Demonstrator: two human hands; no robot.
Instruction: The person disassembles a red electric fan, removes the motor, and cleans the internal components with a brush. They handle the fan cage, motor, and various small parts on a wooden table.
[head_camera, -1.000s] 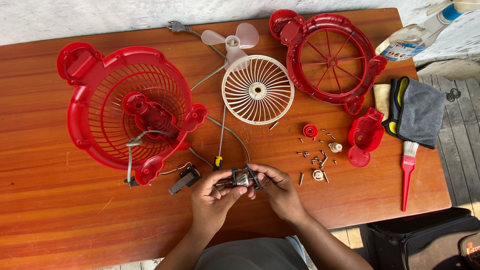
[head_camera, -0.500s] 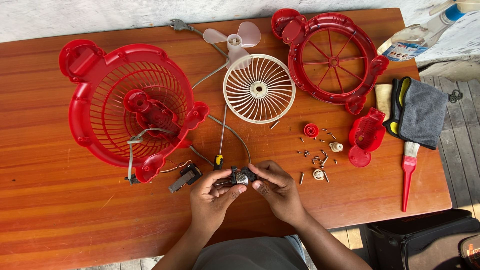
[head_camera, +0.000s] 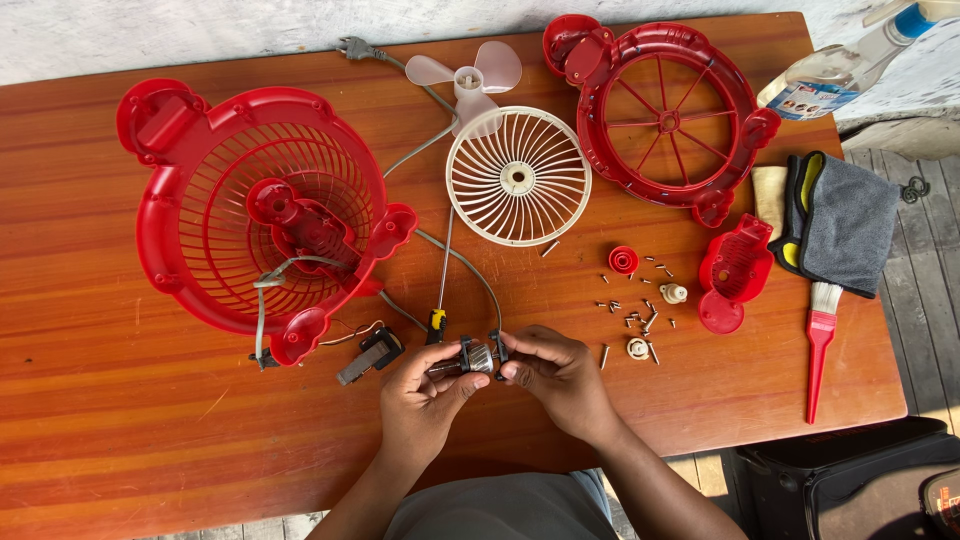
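At about two o'clock from the table's middle, a clear plastic spray bottle (head_camera: 838, 68) with a blue cap lies on its side at the table's far right corner; its label is a rectangle with red, white and blue patches.

The small fan motor (head_camera: 472, 357), a stubby metal cylinder with dark end pieces, sits at six o'clock, near the front edge of the wooden table (head_camera: 90, 420). The left hand (head_camera: 425, 395) pinches it from the seven o'clock side, thumb and fingertips closed on it. The right hand (head_camera: 562, 378) pinches its other end from the four o'clock side, fingers curled in. The two hands nearly meet around the motor.

Just at ten o'clock from the left hand lies a small black block (head_camera: 368, 355) on thin wires. A screwdriver (head_camera: 441, 280) with a yellow and black handle points to twelve o'clock right above the motor. At nine to ten o'clock stands the deep red plastic grille (head_camera: 200, 200), ribbed like a basket. A round white slatted grille (head_camera: 518, 177) lies at twelve o'clock, with a pale three-bladed propeller (head_camera: 468, 78) beyond it. A flat red spoked ring (head_camera: 665, 115) lies at one o'clock. Small metal screws (head_camera: 640, 310) are scattered at three o'clock of the hands, near a red cover (head_camera: 735, 270), a grey cloth (head_camera: 848, 225) and a red-handled brush (head_camera: 820, 340).
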